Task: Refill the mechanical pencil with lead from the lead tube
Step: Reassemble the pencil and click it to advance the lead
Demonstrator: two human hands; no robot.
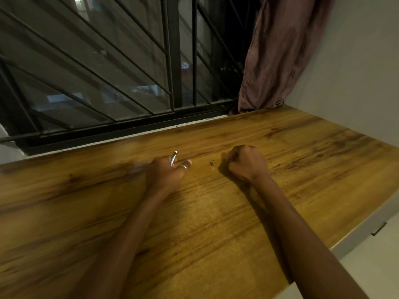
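Observation:
My left hand (166, 172) rests on the wooden table (216, 212) and holds a slim silver mechanical pencil (174, 158), whose end sticks up past my fingers. A ring sits on one finger of that hand. A small dark metal cap (213, 163) stands upright on the table between my hands, touching neither. My right hand (246, 161) is curled into a fist on the table to the right of the cap. Whatever it may hold is hidden by the fingers. No lead tube shows in view.
A barred window (129, 72) runs along the table's far edge. A brownish curtain (280, 55) hangs at the back right corner next to a grey wall (356, 72). The table's right edge (345, 240) drops off beside my right forearm.

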